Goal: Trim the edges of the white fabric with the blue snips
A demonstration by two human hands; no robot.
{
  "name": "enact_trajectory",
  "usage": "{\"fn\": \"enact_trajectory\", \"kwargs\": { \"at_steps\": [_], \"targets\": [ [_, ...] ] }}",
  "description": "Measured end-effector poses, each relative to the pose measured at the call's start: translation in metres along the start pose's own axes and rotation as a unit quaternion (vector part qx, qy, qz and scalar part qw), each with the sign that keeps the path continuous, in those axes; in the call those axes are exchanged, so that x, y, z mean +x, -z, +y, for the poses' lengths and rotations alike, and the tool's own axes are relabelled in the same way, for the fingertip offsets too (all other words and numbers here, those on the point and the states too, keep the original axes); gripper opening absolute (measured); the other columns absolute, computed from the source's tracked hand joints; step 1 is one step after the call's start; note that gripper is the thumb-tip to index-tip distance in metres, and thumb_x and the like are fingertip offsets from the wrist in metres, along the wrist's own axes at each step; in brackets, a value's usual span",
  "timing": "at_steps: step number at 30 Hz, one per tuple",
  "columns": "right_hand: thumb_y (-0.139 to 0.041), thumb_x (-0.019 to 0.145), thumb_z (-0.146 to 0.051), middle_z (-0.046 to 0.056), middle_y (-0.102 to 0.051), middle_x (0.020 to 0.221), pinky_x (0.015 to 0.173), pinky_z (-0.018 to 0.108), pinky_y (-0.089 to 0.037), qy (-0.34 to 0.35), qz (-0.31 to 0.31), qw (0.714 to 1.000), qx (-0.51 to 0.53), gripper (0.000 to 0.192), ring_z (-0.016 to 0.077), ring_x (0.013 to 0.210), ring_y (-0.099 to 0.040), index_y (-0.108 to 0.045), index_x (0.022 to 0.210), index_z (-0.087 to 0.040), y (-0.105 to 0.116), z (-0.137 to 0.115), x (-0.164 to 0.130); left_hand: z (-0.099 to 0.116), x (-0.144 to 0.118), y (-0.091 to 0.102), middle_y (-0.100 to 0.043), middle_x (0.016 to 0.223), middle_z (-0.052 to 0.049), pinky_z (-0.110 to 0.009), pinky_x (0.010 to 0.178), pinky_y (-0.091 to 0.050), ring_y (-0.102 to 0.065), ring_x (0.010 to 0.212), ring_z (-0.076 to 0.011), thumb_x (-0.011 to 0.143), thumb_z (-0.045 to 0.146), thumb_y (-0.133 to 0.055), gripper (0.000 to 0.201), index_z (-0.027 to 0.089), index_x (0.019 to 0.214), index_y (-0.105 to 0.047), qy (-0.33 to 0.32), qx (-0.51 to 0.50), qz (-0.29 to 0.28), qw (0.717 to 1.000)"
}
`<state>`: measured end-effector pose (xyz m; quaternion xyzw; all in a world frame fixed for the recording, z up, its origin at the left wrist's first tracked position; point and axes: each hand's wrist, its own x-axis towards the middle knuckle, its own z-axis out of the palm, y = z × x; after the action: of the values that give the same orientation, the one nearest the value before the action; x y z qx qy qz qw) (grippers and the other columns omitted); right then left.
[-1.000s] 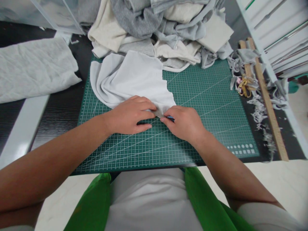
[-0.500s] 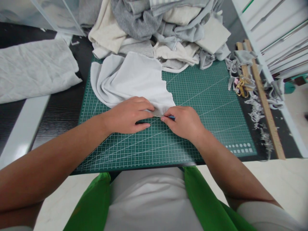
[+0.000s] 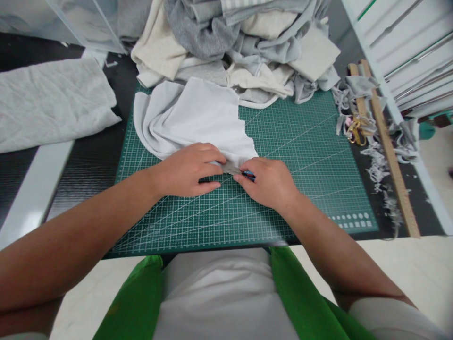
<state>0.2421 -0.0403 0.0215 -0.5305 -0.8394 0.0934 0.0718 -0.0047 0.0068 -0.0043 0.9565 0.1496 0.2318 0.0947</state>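
Observation:
A pale grey piece of cloth (image 3: 191, 118) lies on a green cutting mat (image 3: 304, 156). My left hand (image 3: 187, 170) rests flat on the cloth's near edge, fingers pinching the fabric. Just to its right, my right hand (image 3: 271, 182) is closed around a small blue-tipped tool (image 3: 248, 174), whose tip sits at the cloth's near corner. Most of the tool is hidden inside my fist.
A heap of grey and cream fabric (image 3: 240, 42) fills the mat's far side. A folded white cloth (image 3: 53, 104) lies at the left. Wooden rulers (image 3: 385, 141), gold scissors (image 3: 356, 130) and fabric scraps (image 3: 380, 165) line the right.
My hands stay nearly in place; the right hand has shifted slightly left along the cloth's near edge. The view has moved a little.

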Motion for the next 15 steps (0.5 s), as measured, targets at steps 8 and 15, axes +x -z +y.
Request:
{"fn": "enact_trajectory", "kwargs": {
  "at_steps": [8,15],
  "targets": [
    [-0.059,0.098,-0.038,0.006,-0.080,0.094,0.069,0.034,-0.043,0.002,-0.023,0.999,-0.037,0.025,0.0231,0.081,-0.071,-0.076,0.094,-0.019,0.0039,-0.0038,0.0005,0.0004,0.0007,0.0008,-0.072,0.119,-0.015,-0.050,0.098,-0.057,-0.067,0.112,-0.0308,0.095,0.033,-0.065,0.023,0.014,0.101,-0.076,0.004,-0.009,-0.003,1.000],
    [-0.057,0.099,-0.038,0.007,-0.080,0.092,0.067,0.035,-0.040,-0.013,-0.047,0.997,-0.067,0.027,0.0229,0.078,-0.070,-0.076,0.094,-0.020,0.0088,-0.0080,0.0014,0.0007,0.0008,0.0012,-0.072,0.120,-0.014,-0.048,0.100,-0.055,-0.066,0.114,-0.0293,0.096,0.035,-0.064,0.023,0.016,0.101,-0.075,0.016,-0.014,-0.013,1.000]
  ]
}}
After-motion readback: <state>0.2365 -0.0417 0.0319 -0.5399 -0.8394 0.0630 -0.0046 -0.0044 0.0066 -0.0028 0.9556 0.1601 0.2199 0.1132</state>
